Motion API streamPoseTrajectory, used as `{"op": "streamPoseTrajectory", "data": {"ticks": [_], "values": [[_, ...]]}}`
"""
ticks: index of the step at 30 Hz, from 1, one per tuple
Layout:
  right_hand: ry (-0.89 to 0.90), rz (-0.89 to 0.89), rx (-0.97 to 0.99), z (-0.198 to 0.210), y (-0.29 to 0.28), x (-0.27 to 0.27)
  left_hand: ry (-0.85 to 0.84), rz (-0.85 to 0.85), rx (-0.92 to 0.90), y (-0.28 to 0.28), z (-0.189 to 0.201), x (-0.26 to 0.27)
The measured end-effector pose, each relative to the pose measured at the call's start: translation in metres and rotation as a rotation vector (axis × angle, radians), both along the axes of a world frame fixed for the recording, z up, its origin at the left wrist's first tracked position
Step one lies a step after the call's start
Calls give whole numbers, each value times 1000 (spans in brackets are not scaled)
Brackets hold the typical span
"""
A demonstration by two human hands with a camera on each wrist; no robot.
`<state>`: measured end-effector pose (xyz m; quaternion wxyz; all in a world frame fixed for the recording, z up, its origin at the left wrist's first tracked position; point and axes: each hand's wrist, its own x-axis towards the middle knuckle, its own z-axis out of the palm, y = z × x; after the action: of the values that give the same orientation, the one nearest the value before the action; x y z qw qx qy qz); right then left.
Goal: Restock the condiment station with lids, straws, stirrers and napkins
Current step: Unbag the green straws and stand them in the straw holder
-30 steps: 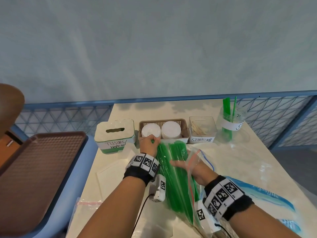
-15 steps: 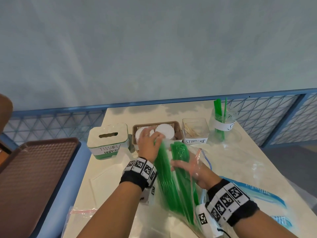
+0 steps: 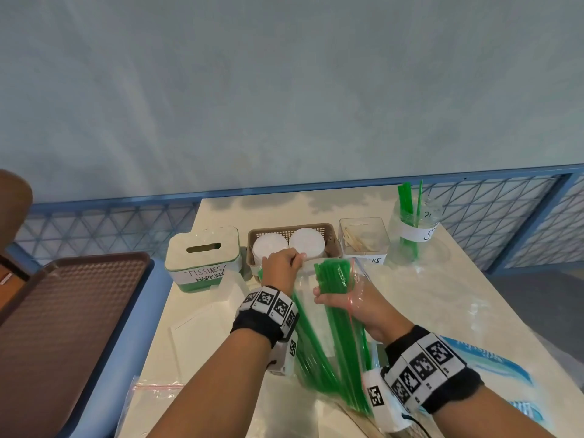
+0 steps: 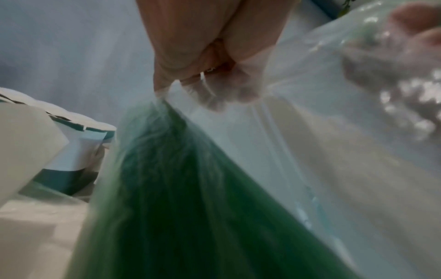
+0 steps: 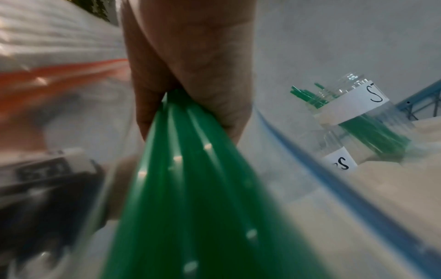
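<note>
A clear zip bag (image 3: 311, 289) of green straws stands tilted on the table. My left hand (image 3: 282, 269) (image 4: 210, 83) pinches the bag's upper left edge, with more straws (image 3: 308, 339) (image 4: 171, 188) hanging below it. My right hand (image 3: 344, 301) (image 5: 188, 98) is inside the bag's mouth and grips a bundle of green straws (image 3: 335, 276) (image 5: 203, 188). The straw jar (image 3: 414, 230) (image 5: 358, 111), labelled and holding a few green straws, stands at the back right.
Along the back stand a tissue box (image 3: 202, 257), a brown basket (image 3: 331, 235) with two stacks of white lids, and a clear stirrer box (image 3: 363, 240). A brown tray (image 3: 63, 311) lies left of the table. Other plastic bags (image 3: 493, 368) lie at front right and front left.
The bag has been lifted and pulled wider open. My right hand has closed round a bundle of straws and raised it; my left hand moved up along the bag's edge.
</note>
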<state>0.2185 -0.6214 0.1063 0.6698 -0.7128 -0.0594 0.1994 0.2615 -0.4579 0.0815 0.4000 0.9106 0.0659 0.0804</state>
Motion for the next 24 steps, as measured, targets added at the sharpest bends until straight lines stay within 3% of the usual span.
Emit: {"op": "streamPoseTrajectory", "data": {"ticks": [4,11,16,21,24], "values": [[-35,-129,-22,-2,-1,-4,35,24,82,4,-1,1],[-49,-184,-9,-3,-8,-10,85,29,128,2,-2,5],[-23,-334,84,-3,-20,-5,152,119,188,12,-5,2],[0,-371,174,-1,-23,1,141,-248,82,-9,13,-7],[-21,-382,222,4,-24,3,169,-274,102,-14,10,-1]]}}
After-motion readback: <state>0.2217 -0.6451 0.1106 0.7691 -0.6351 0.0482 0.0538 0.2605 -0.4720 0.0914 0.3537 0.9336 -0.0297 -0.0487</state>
